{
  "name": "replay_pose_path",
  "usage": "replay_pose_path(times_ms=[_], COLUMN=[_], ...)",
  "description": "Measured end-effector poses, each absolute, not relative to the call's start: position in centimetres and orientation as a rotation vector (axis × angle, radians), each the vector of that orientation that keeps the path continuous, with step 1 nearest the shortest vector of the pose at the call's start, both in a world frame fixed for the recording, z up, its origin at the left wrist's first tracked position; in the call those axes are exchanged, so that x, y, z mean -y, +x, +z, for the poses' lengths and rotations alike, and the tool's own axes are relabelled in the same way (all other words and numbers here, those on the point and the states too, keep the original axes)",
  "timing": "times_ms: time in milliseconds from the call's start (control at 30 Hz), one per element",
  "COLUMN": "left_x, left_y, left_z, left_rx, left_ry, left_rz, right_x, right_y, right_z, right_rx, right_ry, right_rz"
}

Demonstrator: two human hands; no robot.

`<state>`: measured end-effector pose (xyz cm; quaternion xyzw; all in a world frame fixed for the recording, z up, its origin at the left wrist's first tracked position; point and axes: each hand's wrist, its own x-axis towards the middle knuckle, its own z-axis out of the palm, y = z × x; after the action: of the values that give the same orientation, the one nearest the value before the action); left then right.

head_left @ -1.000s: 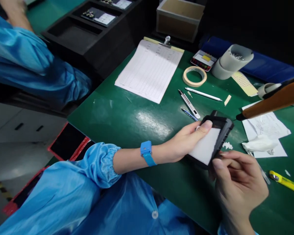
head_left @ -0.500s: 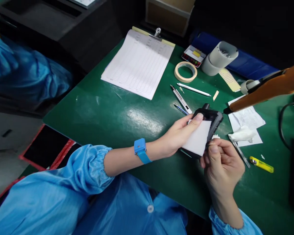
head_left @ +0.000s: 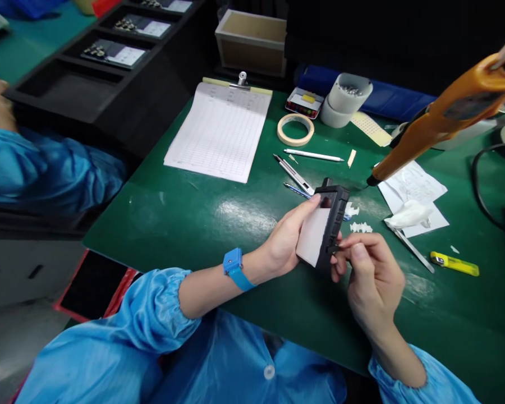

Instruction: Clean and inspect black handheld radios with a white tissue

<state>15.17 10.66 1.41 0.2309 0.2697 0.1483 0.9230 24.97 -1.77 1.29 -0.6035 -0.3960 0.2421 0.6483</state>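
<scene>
Thumb and fingers of the left hand (head_left: 284, 238) clasp a chunky black device (head_left: 332, 224) with matte white covering

This looks like an electronics assembly workshop. The person wears a blue smock with gathered cuffs and a blue wrist strap (head_left: 234, 262) of the anti-static sort. An orange power screwdriver (head_left: 440, 115) hangs over a green-topped table (head_left: 185, 213) holding a clipboard form (head_left: 223, 129) and masking tape (head_left: 295, 130). Black trays (head_left: 71, 84) with small parts stand alongside, near a co-worker's blue sleeve (head_left: 46, 168).
</scene>
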Motion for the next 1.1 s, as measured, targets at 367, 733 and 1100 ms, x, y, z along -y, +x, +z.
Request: replay_pose_path(times_ms=[367,733,1100], left_x=[-9.5,-9.9,-9.9], left_y=[14.9,15.0,14.8], left_z=[1.6,1.0,1.1], left_rx=[-0.55,-0.502,-0.435], left_ry=[0.631,0.636,0.602], left_rz=[0.417,0.293,0.331], right_x=[2.3,2.3,2.9], right_y=[26.1,25.7,25.4], right_z=[1.9,1.3,1.0], right_rx=[1.287,1.064,1.162], right_ry=[-1.508,-1.428,-1.357], right_rz=[0.418,0.573,0.5])
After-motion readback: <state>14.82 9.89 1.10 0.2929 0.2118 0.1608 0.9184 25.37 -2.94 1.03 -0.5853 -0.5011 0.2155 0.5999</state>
